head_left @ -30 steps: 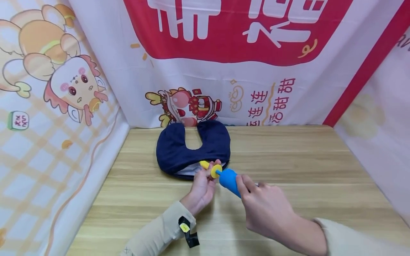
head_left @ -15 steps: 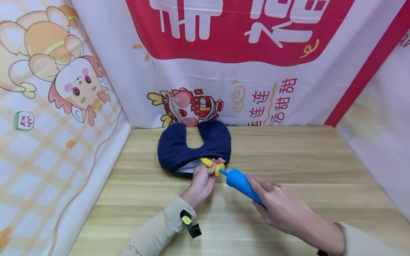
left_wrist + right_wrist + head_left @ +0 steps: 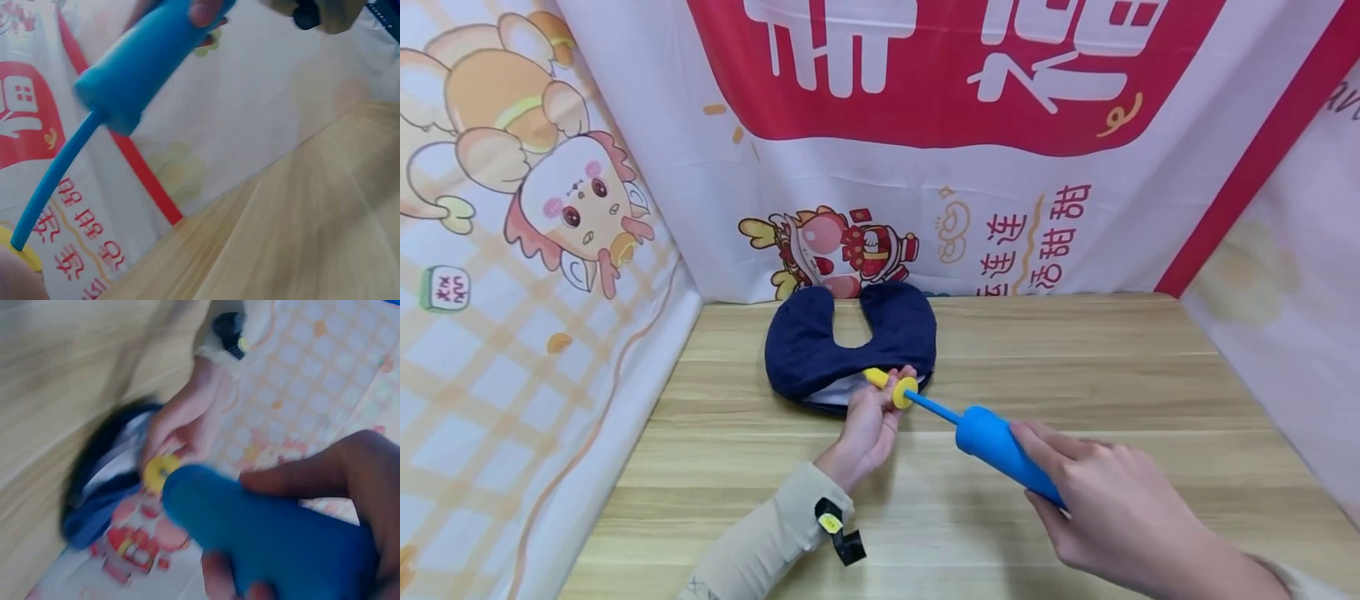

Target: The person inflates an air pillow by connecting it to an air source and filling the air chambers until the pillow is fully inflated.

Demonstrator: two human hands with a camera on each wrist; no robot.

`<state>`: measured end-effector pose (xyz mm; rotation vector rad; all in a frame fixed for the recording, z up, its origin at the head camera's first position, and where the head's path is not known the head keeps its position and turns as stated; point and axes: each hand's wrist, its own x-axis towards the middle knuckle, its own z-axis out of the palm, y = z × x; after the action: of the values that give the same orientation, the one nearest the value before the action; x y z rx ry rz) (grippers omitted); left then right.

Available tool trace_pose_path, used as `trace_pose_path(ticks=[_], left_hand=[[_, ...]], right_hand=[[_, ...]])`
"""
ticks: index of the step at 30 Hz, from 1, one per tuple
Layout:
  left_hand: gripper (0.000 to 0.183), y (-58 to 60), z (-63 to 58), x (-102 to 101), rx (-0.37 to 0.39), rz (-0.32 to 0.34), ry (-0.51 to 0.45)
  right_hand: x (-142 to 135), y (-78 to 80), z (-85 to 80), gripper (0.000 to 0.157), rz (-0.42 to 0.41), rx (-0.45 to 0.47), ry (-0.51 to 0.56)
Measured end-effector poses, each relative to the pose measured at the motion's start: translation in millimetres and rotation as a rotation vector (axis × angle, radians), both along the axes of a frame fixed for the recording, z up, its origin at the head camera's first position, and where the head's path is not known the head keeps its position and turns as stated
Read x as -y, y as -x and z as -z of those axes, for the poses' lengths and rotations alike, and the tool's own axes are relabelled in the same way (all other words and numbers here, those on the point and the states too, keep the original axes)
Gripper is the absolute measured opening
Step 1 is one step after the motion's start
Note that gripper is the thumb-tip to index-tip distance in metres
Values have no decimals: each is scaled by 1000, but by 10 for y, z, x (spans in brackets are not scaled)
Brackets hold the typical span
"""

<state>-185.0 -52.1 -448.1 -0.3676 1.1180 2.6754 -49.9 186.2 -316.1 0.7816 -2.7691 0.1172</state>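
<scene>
A navy U-shaped neck pillow (image 3: 808, 346) lies on the wooden table, its near side open and showing a pale lining (image 3: 835, 390). At that opening my left hand (image 3: 867, 429) grips the yellow end (image 3: 877, 377) of a hand air pump, just behind its yellow disc (image 3: 905, 392). A thin blue rod (image 3: 932, 405) runs from the disc to the thick blue barrel (image 3: 1003, 446). My right hand (image 3: 1116, 500) wraps round the barrel, which fills much of the right wrist view (image 3: 262, 531). The nozzle tip overlaps the pillow's opening.
The wooden tabletop (image 3: 1112, 367) reaches back to a white and red printed cloth (image 3: 962, 117). Another printed cloth (image 3: 550, 333) hangs at the left edge, and a pale one (image 3: 1285, 317) at the right. A black strap (image 3: 841, 533) sits on the left sleeve.
My right hand has drawn the blue barrel back to the right and toward me, baring more of the rod. The left hand and pillow stay nearly in place.
</scene>
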Motion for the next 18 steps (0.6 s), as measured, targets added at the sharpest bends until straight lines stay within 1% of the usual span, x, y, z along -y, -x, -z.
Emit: trace_pose_path(ticks=[3,4,6,8,9,13,15,18], left_hand=[[28,-70,-28,-44,0,-3,-21],[28,-87,-27,-57,2,-9,-26],[31,-116,-15,-73,-1,-26,-31],[33,-137,14,-84,-1,-48,-19],[34,-144,35,-90,0,-48,-9],[27,-155,134,-127,9,3,39],[24,-141,173,-140,16,23,51],[27,-93,188,-136,8,3,44]], right_hand=[[191,57,50,62,-19,-91,-5],[247,84,94,62,-25,-122,-5],[348,164,204,62,-30,-151,-6],[433,262,330,63,-31,-160,-1],[470,306,394,63,-31,-160,-2],[568,397,601,67,-48,-156,-72],[556,420,658,68,-74,-158,-95],[429,449,652,66,-110,-134,-65]])
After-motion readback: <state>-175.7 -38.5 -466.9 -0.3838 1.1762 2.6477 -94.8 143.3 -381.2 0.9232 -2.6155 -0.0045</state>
